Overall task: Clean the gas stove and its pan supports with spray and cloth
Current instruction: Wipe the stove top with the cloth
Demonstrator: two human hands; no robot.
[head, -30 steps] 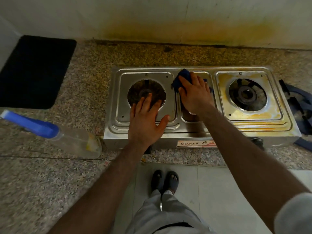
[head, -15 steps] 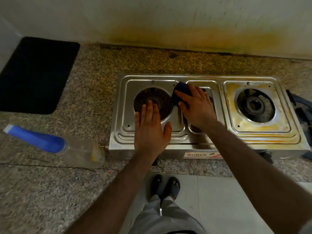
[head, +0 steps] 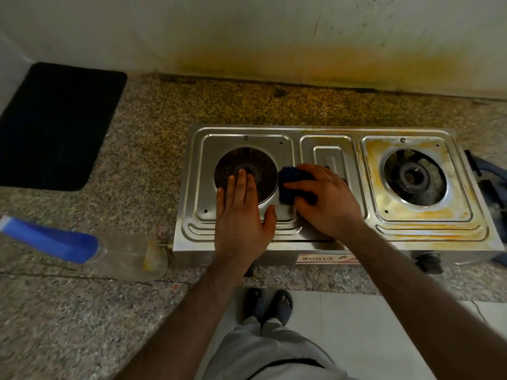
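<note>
A steel two-burner gas stove (head: 323, 133) sits on the granite counter with its pan supports off. My left hand (head: 241, 215) lies flat with straight fingers on the left burner plate, fingertips over the burner hole (head: 247, 163). My right hand (head: 326, 198) grips a dark blue cloth (head: 290, 179) against the steel between the left burner and the middle panel. The right burner plate (head: 417, 212) carries yellow-brown grease stains. A clear spray bottle with a blue head (head: 82, 248) lies on its side left of the stove.
A black mat (head: 55, 124) lies at the counter's back left. Dark pan supports (head: 491, 176) show partly at the stove's right end. The wall behind is stained yellow. The counter's front edge runs below the stove, with tiled floor and my feet beneath.
My right hand has drawn the cloth from the stove's back edge toward me and leftward, down beside the left burner. My left hand stays flat on the left plate.
</note>
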